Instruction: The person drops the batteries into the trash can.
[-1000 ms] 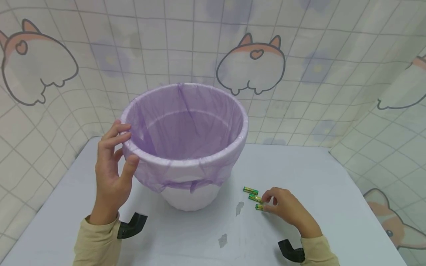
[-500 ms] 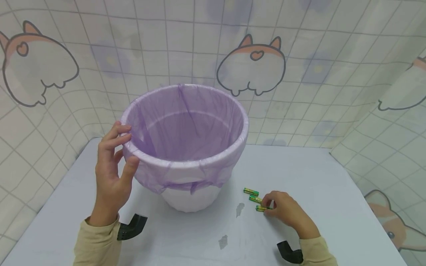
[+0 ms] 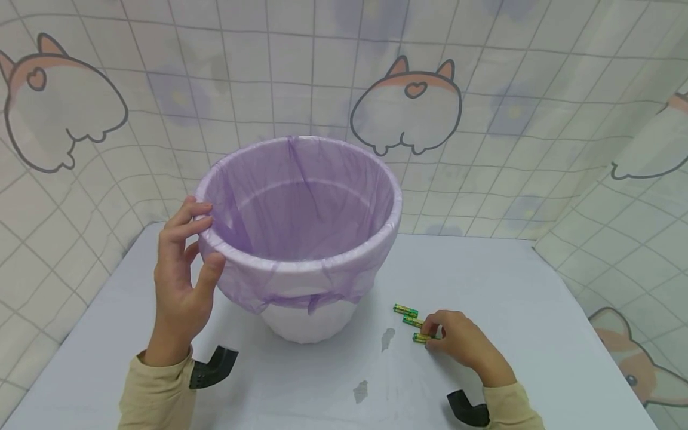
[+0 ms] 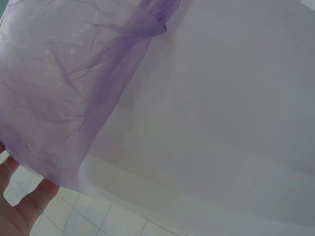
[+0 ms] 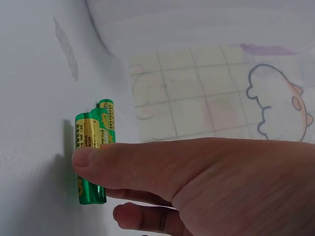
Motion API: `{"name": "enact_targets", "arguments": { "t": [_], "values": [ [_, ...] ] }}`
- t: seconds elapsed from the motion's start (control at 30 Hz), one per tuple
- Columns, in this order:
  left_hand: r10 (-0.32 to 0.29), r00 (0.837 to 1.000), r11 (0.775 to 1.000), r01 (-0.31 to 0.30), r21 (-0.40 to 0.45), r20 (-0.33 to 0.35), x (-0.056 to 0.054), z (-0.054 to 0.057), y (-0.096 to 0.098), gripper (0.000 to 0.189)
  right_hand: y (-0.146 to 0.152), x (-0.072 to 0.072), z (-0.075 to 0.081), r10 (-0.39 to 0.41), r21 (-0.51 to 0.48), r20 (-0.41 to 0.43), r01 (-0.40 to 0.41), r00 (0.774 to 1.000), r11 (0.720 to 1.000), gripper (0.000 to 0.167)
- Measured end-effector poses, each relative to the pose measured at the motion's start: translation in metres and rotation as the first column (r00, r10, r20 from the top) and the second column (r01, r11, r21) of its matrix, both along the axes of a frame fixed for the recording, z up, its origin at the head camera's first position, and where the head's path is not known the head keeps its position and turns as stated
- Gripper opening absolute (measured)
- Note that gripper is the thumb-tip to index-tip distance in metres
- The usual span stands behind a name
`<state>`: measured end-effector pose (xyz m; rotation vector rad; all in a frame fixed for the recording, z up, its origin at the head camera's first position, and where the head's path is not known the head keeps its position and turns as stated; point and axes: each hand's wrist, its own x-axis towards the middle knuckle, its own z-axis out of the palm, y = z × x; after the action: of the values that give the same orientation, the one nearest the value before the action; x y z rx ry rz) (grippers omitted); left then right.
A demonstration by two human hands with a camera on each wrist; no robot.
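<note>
A white trash bin (image 3: 312,321) stands on the table, lined with a thin purple plastic bag (image 3: 290,206) folded down over its rim. My left hand (image 3: 183,292) holds the rim at the left, fingertips over the edge and thumb against the outside. In the left wrist view, the bag (image 4: 49,88) hangs down the bin's wall. To the right of the bin, my right hand (image 3: 462,339) pinches the nearest of three green and yellow batteries (image 5: 91,192), the thumb across its side. The middle battery (image 3: 412,322) and the far battery (image 3: 405,310) lie close behind it.
Two grey patches (image 3: 361,391) mark the white table (image 3: 484,269) in front of the batteries. A tile-patterned curtain (image 3: 301,71) with cartoon corgis surrounds the table at the back and sides. Black mounts (image 3: 214,367) stick out from both sleeves.
My right hand has shifted slightly down and left, closing its fingers on the nearest battery. My left hand and the bin have stayed in place.
</note>
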<state>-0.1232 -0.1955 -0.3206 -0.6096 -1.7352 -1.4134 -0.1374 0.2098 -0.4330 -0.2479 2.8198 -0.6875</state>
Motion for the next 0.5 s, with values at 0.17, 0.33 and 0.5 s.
{"name": "enact_targets", "arguments": {
  "t": [0.17,0.33,0.5],
  "values": [
    [0.003,1.0,1.0,-0.003,-0.005,0.002,0.0,0.0,0.0,0.05,0.001,0.002,0.006,0.026,0.001,-0.014,-0.026,1.0,1.0,0.017],
    [0.003,1.0,1.0,-0.003,-0.003,0.0,0.0,0.001,0.0,0.05,0.001,0.004,0.012,0.053,-0.006,-0.03,-0.053,0.998,0.999,0.017],
    [0.002,1.0,1.0,-0.002,0.0,-0.002,0.0,0.001,0.0,0.05,0.001,0.004,0.016,0.064,-0.003,-0.056,-0.064,0.996,0.998,0.016]
  ]
}}
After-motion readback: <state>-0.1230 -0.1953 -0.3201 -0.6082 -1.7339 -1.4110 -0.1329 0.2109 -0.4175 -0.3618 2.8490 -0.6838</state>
